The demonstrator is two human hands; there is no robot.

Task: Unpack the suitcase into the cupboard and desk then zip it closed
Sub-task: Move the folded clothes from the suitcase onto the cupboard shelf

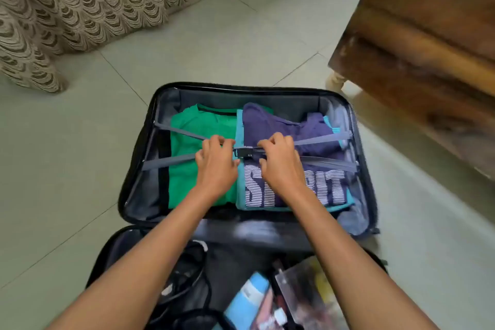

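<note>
My forearms hide much of the suitcase's (241,86) near half, which is blurred and cut off at the bottom; I can't make out what lies in it. The right grip (278,158) covers the middle of the white striped lettering on the purple shirt (267,126), so only "S" and "IT" read. The green shirt (192,182) lies to its left in the far half. Both grips grasp the grey straps (171,162), and the left grip (215,161) faces the right across the black buckle (243,152) at that half's centre.
</note>
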